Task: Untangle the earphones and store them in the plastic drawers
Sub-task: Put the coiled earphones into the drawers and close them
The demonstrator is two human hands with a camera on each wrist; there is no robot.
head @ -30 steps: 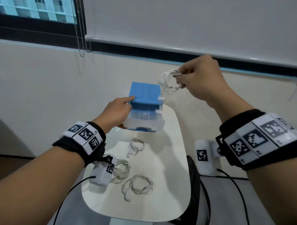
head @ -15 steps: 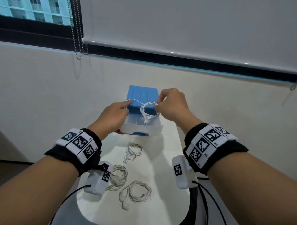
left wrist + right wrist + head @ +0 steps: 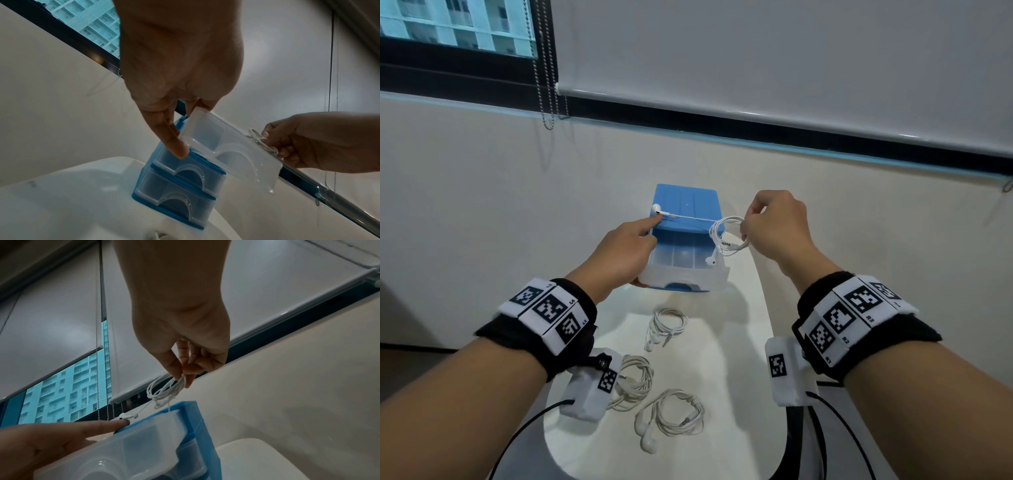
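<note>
A blue drawer unit (image 3: 685,202) stands at the far end of the white table (image 3: 726,370). Its clear top drawer (image 3: 681,270) is pulled out. My left hand (image 3: 642,246) steadies the unit with a straight index finger on its top left edge and the thumb (image 3: 179,149) against the front frame. One earbud (image 3: 656,208) lies at that fingertip. Its cord runs taut to a coil of white earphones (image 3: 726,236) that my right hand (image 3: 744,228) pinches above the drawer's right side. A second bud (image 3: 710,261) hangs over the drawer.
Three more coiled white earphone sets lie on the table nearer me: one (image 3: 666,325) just before the drawers, one (image 3: 635,380) partly under my left wrist camera, one (image 3: 674,414) nearest me. The wall is close behind the unit, and the table's right edge drops to the floor.
My right hand brought the coil down from high right to the open drawer, then drew back right. One bud end pulled out of the coil and now stretches to my left index finger.
</note>
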